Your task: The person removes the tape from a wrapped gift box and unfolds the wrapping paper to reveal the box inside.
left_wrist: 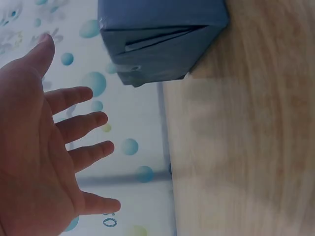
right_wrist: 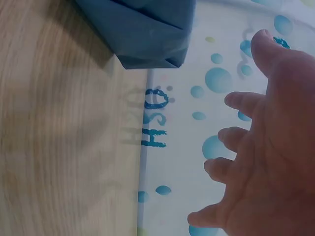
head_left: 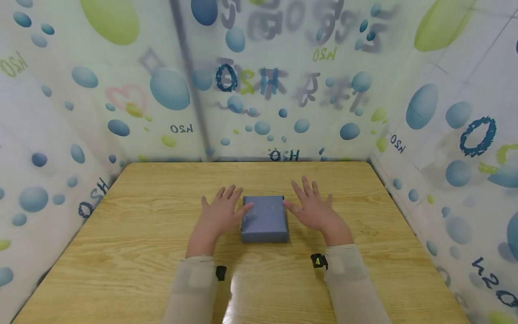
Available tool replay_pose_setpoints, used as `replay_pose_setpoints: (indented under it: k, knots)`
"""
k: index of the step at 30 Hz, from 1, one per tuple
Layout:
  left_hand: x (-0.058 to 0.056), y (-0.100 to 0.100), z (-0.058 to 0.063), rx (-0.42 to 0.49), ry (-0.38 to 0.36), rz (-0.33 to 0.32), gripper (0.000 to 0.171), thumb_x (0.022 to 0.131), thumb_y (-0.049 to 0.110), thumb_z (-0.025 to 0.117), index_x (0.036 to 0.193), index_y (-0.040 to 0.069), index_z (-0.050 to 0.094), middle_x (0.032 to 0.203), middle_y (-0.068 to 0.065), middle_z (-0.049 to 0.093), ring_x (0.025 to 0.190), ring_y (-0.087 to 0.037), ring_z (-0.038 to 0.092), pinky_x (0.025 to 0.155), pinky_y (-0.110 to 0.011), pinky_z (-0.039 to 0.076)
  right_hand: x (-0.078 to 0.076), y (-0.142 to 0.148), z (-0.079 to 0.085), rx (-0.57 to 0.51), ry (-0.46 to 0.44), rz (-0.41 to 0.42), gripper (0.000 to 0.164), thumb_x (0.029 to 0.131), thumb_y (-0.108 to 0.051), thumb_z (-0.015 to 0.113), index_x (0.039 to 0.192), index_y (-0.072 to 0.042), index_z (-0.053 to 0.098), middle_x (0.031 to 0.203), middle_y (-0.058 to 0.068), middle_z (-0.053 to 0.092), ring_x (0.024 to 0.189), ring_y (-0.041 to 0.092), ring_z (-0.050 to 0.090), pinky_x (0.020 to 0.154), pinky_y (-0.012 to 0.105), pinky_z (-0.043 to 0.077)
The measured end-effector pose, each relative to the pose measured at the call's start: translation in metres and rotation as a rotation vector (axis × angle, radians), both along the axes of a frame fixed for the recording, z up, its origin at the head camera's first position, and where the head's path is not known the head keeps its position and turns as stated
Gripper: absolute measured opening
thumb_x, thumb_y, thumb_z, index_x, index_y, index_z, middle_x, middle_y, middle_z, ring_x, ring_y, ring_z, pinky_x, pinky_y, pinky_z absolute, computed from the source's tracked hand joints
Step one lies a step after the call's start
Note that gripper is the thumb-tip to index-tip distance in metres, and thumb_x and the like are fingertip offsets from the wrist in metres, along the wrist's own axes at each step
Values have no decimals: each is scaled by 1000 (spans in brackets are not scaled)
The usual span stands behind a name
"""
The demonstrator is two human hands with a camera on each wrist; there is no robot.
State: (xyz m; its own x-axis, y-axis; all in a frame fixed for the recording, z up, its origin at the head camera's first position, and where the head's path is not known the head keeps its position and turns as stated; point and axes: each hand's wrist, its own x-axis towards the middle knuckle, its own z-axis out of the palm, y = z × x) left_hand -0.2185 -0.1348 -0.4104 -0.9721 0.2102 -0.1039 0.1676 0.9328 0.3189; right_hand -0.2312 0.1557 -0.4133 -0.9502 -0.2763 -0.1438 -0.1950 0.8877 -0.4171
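Observation:
A box wrapped in blue-grey paper [head_left: 265, 218] lies flat on the wooden table. My left hand [head_left: 221, 213] hovers at its left side with fingers spread, the thumb overlapping the box's left edge in the head view. On the other side, my right hand [head_left: 315, 209] is held with fingers spread and its thumb near the box's upper right corner. Folded wrapping shows on the box's end [left_wrist: 157, 46] in the left wrist view, with a gap between it and the left palm [left_wrist: 34, 147]. In the right wrist view the box [right_wrist: 147, 29] is likewise apart from the right fingers.
The wood-grain table [head_left: 133, 238] meets a back curtain [head_left: 259, 112] printed with blue and green drops and lettering. Similar printed sheets hang along the left and right sides. Small black devices [head_left: 319, 261] sit at both wrists, by the light sleeves.

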Motion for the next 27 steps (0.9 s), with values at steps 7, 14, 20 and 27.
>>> replay_pose_setpoints:
  k: [7,14,20,27]
  knots:
    - [6,9,-9,26,-9,0,81,106,69,44,169,19,31,173,-10,37,159,-41,36,123,-83,15,2,-12,-5,-6,-37,58,89,106,-71,44,173,-25,9,181,12,-8,166,46,-7,118,88,-3]
    - [9,13,-14,53,4,-16,78,107,66,48,168,19,34,172,-12,40,156,-43,41,122,-80,23,4,-20,-12,-26,-58,91,91,104,-70,50,173,-23,15,181,14,1,166,47,2,118,88,2]
    - [10,14,-19,68,-8,-21,77,107,63,51,167,17,37,170,-12,43,155,-41,44,122,-79,25,6,-23,-16,-42,-94,109,98,99,-71,57,173,-20,16,181,15,7,166,47,7,120,86,9]
    - [14,16,-19,80,-25,-12,73,106,58,56,164,16,42,170,-15,42,154,-42,45,121,-79,27,6,-25,-21,-76,-107,117,100,99,-70,60,173,-17,15,180,15,16,165,44,17,123,81,18]
